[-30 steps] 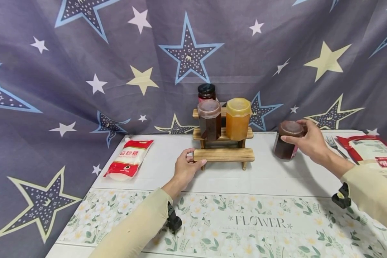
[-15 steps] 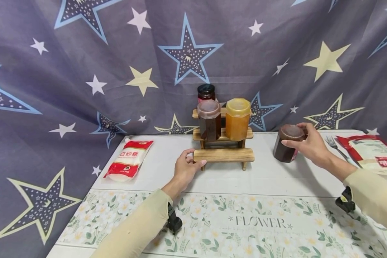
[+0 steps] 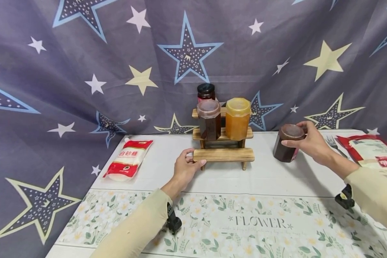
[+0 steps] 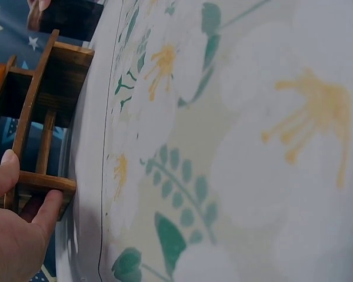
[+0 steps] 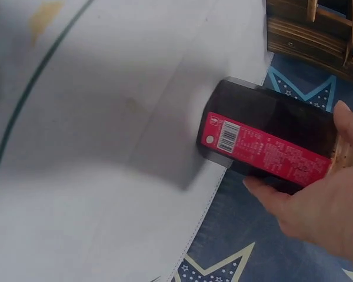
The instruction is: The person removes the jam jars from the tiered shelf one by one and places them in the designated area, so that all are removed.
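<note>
My right hand [image 3: 313, 143] grips a dark brown jar [image 3: 285, 148] near its lid, thumb on one side and fingers on the other. In the right wrist view the jar's red label [image 5: 265, 153] with a barcode faces the camera. My left hand [image 3: 184, 170] pinches the left end of the lowest step of a small wooden tiered rack [image 3: 224, 155]. On the rack's middle step stand a brown jar [image 3: 209, 122] and an amber jar [image 3: 238, 120]. A black-lidded jar [image 3: 206, 92] is on the top step, partly hidden behind the brown one.
A red and white sugar bag [image 3: 128, 160] lies at the left on the white tablecloth [image 3: 167, 143]. At the right are a fork [image 3: 333, 143] and a red and white bag [image 3: 374, 152]. A star-patterned curtain [image 3: 109, 53] hangs behind.
The right hand and its jar came slightly down between the first frame and half a second ago, then stayed put. My left hand keeps its place on the rack.
</note>
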`<move>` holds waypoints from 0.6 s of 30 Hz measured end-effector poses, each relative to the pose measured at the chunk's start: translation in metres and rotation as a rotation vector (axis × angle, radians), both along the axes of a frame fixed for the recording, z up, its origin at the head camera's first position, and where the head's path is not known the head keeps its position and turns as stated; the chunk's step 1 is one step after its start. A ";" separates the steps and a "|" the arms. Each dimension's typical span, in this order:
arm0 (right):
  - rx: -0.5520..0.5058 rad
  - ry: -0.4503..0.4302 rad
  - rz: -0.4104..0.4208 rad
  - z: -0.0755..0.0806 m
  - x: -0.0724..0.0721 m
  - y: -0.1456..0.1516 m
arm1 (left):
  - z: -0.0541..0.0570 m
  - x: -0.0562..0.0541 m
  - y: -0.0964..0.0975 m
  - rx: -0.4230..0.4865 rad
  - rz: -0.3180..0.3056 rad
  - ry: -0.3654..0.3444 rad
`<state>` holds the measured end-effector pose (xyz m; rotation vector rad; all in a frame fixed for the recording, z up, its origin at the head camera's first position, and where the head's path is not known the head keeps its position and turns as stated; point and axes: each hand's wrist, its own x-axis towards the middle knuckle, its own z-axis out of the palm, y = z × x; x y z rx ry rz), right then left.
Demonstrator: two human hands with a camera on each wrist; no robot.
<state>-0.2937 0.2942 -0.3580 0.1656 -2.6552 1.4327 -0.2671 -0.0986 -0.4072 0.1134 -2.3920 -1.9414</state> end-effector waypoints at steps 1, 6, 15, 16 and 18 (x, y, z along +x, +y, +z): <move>0.003 -0.011 0.003 0.001 0.000 0.000 | 0.000 0.000 0.000 0.000 0.000 0.000; 0.043 -0.065 0.063 0.010 -0.002 -0.002 | 0.001 0.001 0.001 -0.004 0.000 0.000; 0.093 0.000 0.035 0.062 -0.006 -0.016 | 0.001 0.001 0.001 -0.006 -0.003 -0.005; 0.090 0.012 0.032 0.068 -0.007 -0.019 | 0.002 0.001 0.000 -0.005 -0.002 -0.004; 0.080 0.034 0.026 0.080 -0.008 -0.026 | 0.002 0.001 0.000 -0.006 0.000 -0.001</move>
